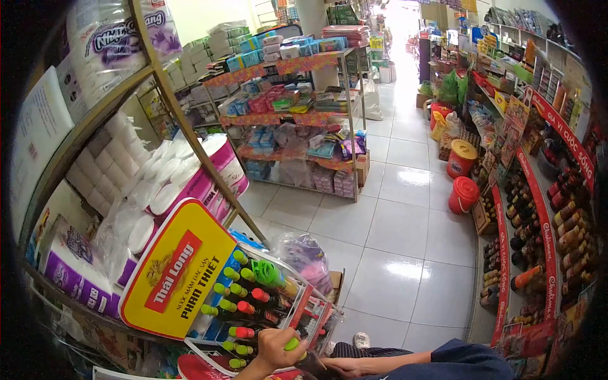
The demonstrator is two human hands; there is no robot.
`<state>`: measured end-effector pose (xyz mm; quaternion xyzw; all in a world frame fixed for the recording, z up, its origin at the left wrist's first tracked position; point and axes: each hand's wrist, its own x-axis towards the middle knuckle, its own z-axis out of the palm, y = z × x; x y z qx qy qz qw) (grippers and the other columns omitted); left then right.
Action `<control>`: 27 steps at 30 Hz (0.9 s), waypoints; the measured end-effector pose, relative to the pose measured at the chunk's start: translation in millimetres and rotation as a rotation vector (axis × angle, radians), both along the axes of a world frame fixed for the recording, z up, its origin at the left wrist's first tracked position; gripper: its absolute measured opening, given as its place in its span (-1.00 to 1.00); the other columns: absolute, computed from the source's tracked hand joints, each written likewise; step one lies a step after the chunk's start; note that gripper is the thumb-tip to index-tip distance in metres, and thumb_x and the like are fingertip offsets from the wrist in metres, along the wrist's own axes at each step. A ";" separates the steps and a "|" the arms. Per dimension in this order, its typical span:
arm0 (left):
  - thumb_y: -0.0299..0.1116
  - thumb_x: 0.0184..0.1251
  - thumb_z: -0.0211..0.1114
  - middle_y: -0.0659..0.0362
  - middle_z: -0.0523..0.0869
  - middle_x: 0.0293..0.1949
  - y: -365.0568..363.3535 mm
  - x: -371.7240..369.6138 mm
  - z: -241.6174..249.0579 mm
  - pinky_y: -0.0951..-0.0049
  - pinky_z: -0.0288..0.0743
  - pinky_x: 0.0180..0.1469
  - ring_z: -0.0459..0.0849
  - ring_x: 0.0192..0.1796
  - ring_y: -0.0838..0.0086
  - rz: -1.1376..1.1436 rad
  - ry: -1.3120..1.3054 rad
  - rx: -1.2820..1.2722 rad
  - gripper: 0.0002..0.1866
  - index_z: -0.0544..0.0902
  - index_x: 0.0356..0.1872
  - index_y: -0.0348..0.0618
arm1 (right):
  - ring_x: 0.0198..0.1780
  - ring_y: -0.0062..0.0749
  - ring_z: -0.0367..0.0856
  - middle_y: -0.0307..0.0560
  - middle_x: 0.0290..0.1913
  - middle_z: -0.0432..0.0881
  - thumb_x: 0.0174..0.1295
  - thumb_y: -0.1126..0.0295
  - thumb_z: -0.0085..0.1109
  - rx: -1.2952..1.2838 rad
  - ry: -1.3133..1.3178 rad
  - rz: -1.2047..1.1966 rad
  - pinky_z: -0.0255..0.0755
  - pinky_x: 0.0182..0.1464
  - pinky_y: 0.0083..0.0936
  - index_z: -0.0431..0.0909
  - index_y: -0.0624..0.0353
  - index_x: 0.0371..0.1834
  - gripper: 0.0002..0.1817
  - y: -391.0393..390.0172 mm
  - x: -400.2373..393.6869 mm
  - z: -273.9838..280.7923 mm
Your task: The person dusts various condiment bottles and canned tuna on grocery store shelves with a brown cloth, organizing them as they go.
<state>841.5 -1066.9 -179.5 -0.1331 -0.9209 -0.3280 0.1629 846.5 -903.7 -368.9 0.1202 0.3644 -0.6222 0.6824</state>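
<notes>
My left hand point(276, 349) is closed around the green-capped neck of a dark sauce bottle point(311, 365) at the bottom centre. Beside it, my right hand point(343, 367) is wrapped on the bottle's lower part, its fingers partly hidden. The bottle tilts and runs off toward the lower edge. Just beyond my left hand stands a display rack point(306, 305) of similar bottles with green caps point(221, 290) and red caps point(241, 332). A yellow sign point(180, 269) reading "Thái Long" rises behind them. A bright green roll point(268, 273) lies on the bottle tops.
Toilet-paper packs point(218, 161) fill the metal shelf point(183, 120) at left. A stocked shelf unit point(297, 120) stands ahead. Along the right are bottle shelves point(551, 253), a red bucket point(464, 194) and an orange bucket point(462, 158). A tiled aisle point(399, 228) runs between.
</notes>
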 end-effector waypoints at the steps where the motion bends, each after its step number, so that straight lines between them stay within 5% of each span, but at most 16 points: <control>1: -0.29 -0.18 0.32 0.16 0.47 -0.78 -0.7 0.4 4.2 0.37 0.33 -0.58 0.51 -0.69 0.27 0.000 0.017 -0.004 -0.81 0.49 -0.73 -0.10 | -0.49 -0.53 0.46 -0.21 -0.39 0.56 0.10 -0.12 -0.01 -0.025 -0.030 -0.016 0.32 -0.51 -0.59 0.48 0.14 -0.13 -0.47 0.1 1.0 1.4; 6: -0.31 -0.13 0.29 0.15 0.43 -0.81 -9.1 2.3 16.9 0.40 0.32 -0.63 0.49 -0.73 0.29 0.158 0.110 0.128 -0.81 0.48 -0.69 -0.14 | -0.50 -0.51 0.46 -0.26 -0.37 0.57 0.11 -0.12 -0.04 -0.113 -0.266 -0.024 0.33 -0.51 -0.59 0.48 0.08 -0.14 -0.49 16.4 3.3 51.7; 10: -0.29 -0.03 0.19 0.15 0.41 -0.74 -23.9 -3.0 -2.0 0.52 0.22 -0.55 0.41 -0.65 0.52 0.299 -0.033 0.437 -0.77 0.42 -0.69 -0.21 | -0.45 -0.43 0.51 -0.09 -0.36 0.56 0.21 0.00 -0.21 -0.147 -0.281 -0.116 0.40 -0.44 -0.54 0.46 0.15 -0.19 -0.56 17.5 -2.2 21.6; 13: -0.32 0.01 0.14 0.29 0.39 -0.71 -24.9 -3.1 -5.2 0.58 0.17 -0.51 0.31 -0.59 0.64 0.362 -0.180 0.691 -0.77 0.40 -0.69 -0.23 | -0.34 -0.37 0.54 -0.03 -0.27 0.54 0.24 0.12 -0.18 -0.960 -0.577 0.053 0.46 -0.38 -0.51 0.35 0.25 -0.03 -0.58 14.3 -11.0 14.5; 18: -0.34 -0.04 0.09 0.26 0.38 -0.66 -30.4 -16.2 -15.6 0.57 0.18 -0.45 0.30 -0.57 0.58 0.387 -0.179 0.885 -0.80 0.35 -0.72 -0.15 | -0.29 -0.31 0.52 -0.01 -0.18 0.49 0.24 0.17 -0.14 -0.574 -0.242 -0.292 0.46 -0.34 -0.44 0.28 0.27 0.03 -0.57 36.1 -21.2 66.6; 27: -0.32 0.04 0.04 0.31 0.35 -0.72 -43.5 -21.2 -18.6 0.65 0.03 -0.75 0.23 -0.76 0.66 0.576 -0.176 1.074 -0.80 0.35 -0.71 -0.09 | -0.20 -0.26 0.50 0.00 -0.09 0.44 0.23 0.24 -0.10 -0.506 0.205 -0.549 0.45 -0.25 -0.37 0.21 0.28 0.09 -0.56 44.1 -47.4 101.2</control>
